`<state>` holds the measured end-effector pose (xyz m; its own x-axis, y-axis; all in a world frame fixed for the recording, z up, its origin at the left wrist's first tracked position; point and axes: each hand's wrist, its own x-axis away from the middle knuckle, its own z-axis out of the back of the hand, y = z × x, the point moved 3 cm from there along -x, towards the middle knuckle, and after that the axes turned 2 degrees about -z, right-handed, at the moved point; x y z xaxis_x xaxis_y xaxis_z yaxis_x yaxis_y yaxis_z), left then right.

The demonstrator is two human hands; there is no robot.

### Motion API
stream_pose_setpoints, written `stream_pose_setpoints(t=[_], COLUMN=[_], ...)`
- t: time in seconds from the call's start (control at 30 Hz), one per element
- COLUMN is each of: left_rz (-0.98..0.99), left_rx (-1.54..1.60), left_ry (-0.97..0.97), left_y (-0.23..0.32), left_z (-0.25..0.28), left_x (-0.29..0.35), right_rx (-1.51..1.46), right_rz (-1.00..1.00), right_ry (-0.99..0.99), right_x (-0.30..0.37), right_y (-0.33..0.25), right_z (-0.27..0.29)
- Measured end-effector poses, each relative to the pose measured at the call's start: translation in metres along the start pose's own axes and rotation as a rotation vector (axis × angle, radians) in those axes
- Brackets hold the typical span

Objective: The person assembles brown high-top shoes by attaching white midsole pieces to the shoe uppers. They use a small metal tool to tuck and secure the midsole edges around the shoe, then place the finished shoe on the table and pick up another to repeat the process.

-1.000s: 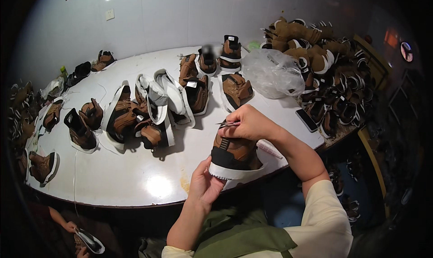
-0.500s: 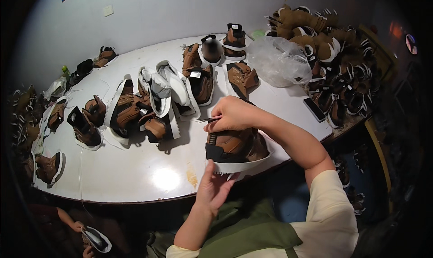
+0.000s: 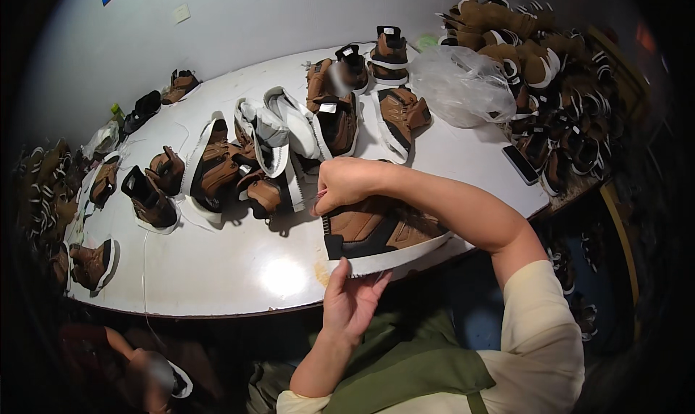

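A brown and black high-top shoe (image 3: pixel 362 229) with a white sole is at the table's near edge, its side toward me. My left hand (image 3: pixel 349 304) holds it from below, thumb against the sole's edge and fingers underneath. Over the shoe's upper, my right hand (image 3: pixel 351 182) is closed, with a bit of a small pink-handled pointed tool (image 3: pixel 320 194) showing at its fingers. The hand hides most of that tool, and its kind is unclear. My right forearm covers the shoe's top.
Several similar shoes (image 3: pixel 217 157) stand or lie across the white table (image 3: pixel 217 276). A clear plastic bag (image 3: pixel 463 88), a phone (image 3: pixel 520 165) and a large shoe pile (image 3: pixel 557 102) are at the right. At the lower left, a co-worker's arm (image 3: pixel 119 341) is near another shoe.
The view has shifted slightly. The shoe's toe has swung outward to the right, showing more of its side. My right hand has moved left to the shoe's end, hiding the tool's tips.
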<state>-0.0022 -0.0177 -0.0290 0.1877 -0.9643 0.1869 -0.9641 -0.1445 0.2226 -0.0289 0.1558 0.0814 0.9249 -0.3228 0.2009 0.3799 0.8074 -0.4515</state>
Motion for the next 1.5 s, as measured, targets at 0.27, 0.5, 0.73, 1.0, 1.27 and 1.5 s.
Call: stream_pose_setpoints(t=[0.27,0.5,0.73,1.0,1.27,1.5], left_rz=[0.006,-0.010,-0.047,-0.147,-0.144,-0.161], left_rx=[-0.003,0.016,0.032,0.226,0.420,0.280], left_ry=[0.021,0.029,0.057,-0.016,0.062,0.235], left_y=[0.006,0.010,0.009,0.004,-0.026,-0.035], left_z=[0.008,0.012,0.010,0.029,0.042,0.060], left_x=[0.006,0.009,0.010,-0.003,-0.020,-0.017], right_rx=[0.009,-0.040,-0.014,-0.457,-1.219,-1.227], right_rz=[-0.016,0.033,0.082,0.471,-0.338,-0.286], right_ry=[-0.021,-0.038,-0.027,0.957,0.686,0.667], right_x=[-0.006,-0.009,-0.020,0.088,0.123,0.085], right_y=[-0.009,-0.020,-0.018,-0.020,0.036,0.025], right_z=[-0.003,-0.006,-0.011,-0.008,-0.148,-0.156])
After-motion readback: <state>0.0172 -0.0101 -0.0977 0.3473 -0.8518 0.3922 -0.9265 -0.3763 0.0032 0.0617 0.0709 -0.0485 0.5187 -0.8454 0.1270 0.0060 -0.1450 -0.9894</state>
